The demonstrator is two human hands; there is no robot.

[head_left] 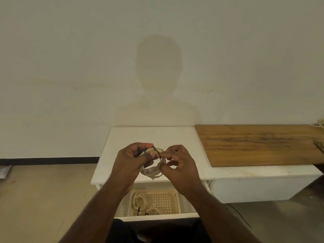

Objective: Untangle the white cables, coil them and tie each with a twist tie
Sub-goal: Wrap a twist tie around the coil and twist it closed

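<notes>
A coiled white cable (pixel 152 171) hangs between both hands above the white table (pixel 157 135). My left hand (pixel 130 159) grips the top left of the coil, thumb pressed across it. A dark twist tie (pixel 157 151) wraps over the top of the coil. My right hand (pixel 177 161) pinches the tie's end at the coil's top right. In the open drawer below, a cream plastic basket (pixel 163 200) holds two coiled white cables (pixel 139 200) (pixel 152 211), each with a dark tie.
A brown wooden board (pixel 259 142) lies on the right part of the white table, with dark twist ties (pixel 319 146) near its right edge. The open drawer (pixel 157 215) sticks out toward me under my forearms. A plain wall stands behind.
</notes>
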